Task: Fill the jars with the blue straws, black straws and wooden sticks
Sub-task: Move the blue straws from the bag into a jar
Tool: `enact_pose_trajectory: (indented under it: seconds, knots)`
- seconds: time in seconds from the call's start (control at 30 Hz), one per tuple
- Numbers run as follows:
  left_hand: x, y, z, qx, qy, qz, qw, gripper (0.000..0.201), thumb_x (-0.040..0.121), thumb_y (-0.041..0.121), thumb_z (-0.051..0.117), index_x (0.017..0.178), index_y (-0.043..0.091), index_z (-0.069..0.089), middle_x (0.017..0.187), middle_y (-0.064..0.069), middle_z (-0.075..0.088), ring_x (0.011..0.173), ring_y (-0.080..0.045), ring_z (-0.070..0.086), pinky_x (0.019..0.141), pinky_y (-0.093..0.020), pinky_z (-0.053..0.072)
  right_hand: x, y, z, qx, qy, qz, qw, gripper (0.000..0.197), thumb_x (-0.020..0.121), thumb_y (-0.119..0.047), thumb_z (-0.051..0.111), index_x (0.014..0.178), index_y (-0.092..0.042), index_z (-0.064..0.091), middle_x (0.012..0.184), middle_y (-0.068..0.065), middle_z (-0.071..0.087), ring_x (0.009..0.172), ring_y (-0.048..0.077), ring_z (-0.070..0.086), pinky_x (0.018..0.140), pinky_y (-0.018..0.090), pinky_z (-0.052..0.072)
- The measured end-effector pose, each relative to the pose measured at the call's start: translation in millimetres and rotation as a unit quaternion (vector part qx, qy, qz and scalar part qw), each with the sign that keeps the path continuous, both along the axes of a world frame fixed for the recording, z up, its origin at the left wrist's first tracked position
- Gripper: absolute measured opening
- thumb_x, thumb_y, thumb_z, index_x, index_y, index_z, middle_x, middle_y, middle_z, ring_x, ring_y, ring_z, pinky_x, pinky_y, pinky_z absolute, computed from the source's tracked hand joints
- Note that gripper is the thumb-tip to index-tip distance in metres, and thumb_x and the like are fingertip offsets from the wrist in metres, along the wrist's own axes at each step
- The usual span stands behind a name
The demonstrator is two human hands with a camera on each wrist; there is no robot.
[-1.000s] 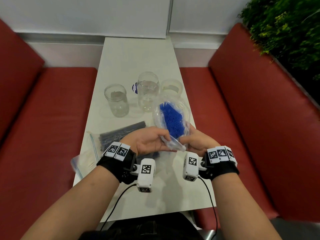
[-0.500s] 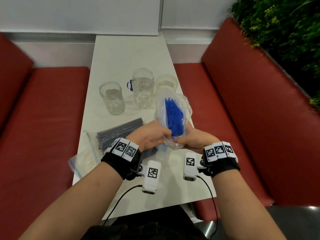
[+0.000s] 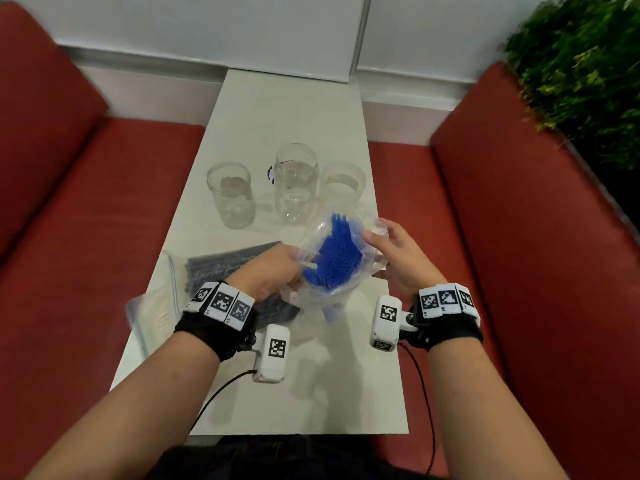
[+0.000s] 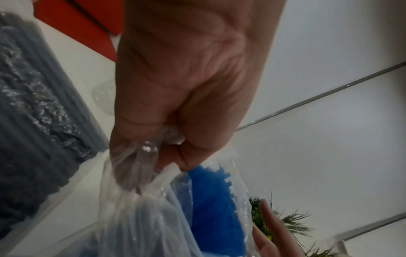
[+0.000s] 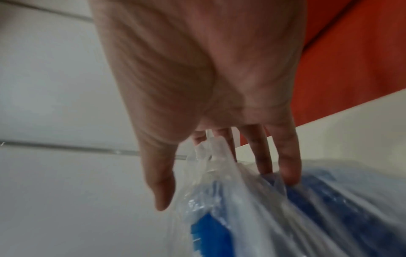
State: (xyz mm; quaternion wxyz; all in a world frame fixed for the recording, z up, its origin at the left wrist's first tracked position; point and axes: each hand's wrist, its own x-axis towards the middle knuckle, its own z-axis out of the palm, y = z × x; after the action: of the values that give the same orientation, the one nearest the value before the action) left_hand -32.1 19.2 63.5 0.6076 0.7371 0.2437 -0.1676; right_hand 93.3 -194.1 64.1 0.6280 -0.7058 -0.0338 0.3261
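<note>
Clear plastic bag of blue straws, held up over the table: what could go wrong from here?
1. The left hand grips only a bunched edge of the clear plastic bag, while the right hand has straight fingers on it. The film could slip.
2. The blue straws point towards three clear glass jars. A sudden spill might scatter them or knock a jar.

This looks like a booth in a cafe or restaurant. A narrow white rectangular desk [image 3: 277, 109] stands between two long red padded bench seats [image 3: 86, 220], its far edge against a plain white panelled wall [image 3: 207, 29]. Behind the right seat grows a green leafy plant wall [image 3: 588, 81].
</note>
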Motion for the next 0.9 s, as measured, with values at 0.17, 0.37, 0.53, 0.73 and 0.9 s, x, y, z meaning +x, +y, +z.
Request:
enact_pose_trajectory:
  seconds: [0.17,0.37,0.53,0.73,0.9]
  knots:
    - [12.6,-4.4,4.2,-0.07,-0.007,0.059,0.996,0.021,0.091,0.01,0.057,0.1,0.01,0.076,0.096,-0.012,0.072,0.065,-0.015,0.061,0.059,-0.033,0.053,25.2,-1.3,-3.8,-0.101,-0.147,0.055,0.982,0.008,0.093,-0.019,0.061,0.088,-0.016,0.067,0.079,-0.003,0.073,0.075,0.015,0.067,0.067,0.032,0.054]
    - [21.6,-16.8,-3.0,-0.164,-0.013,0.121,0.979,0.029,0.082,0.028,0.068,0.102,0.007,0.073,0.111,-0.012,0.071,0.084,-0.028,0.071,0.062,-0.033,0.056,26.3,-1.2,-21.6,0.062,-0.007,-0.06,0.996,0.029,0.096,0.013,0.038,0.107,-0.011,0.05,0.085,0.007,0.072,0.067,0.019,0.067,0.057,0.028,0.057]
    - [33.6,-33.5,-17.2,-0.103,-0.027,0.118,0.987,0.071,0.076,0.074,0.06,0.118,0.017,0.066,0.128,-0.001,0.064,0.121,-0.022,0.057,0.105,-0.048,0.043,27.5,4.6,-26.9,0.093,0.091,0.077,0.988,0.044,0.097,-0.05,0.045,0.108,-0.023,0.077,0.108,0.008,0.075,0.097,0.02,0.075,0.08,0.036,0.062]
    - [45.6,-39.1,-11.0,-0.091,-0.047,0.108,0.989,0.048,0.068,0.09,0.048,0.108,0.066,0.058,0.131,0.021,0.057,0.135,-0.018,0.042,0.107,-0.042,0.033,35.2,10.3,-29.9,0.021,-0.118,0.114,0.986,0.046,0.094,-0.062,0.057,0.109,-0.023,0.074,0.113,0.007,0.075,0.111,0.038,0.067,0.101,0.062,0.048]
    - [50.2,-34.8,-16.1,-0.06,-0.045,0.151,0.986,0.057,0.082,0.08,0.044,0.117,0.042,0.066,0.142,0.008,0.051,0.128,-0.014,0.045,0.107,-0.04,0.03,42.0,11.4,-38.6,-0.02,-0.064,0.031,0.997,0.049,0.101,-0.046,0.049,0.093,-0.006,0.077,0.092,0.009,0.079,0.09,0.027,0.075,0.089,0.046,0.055]
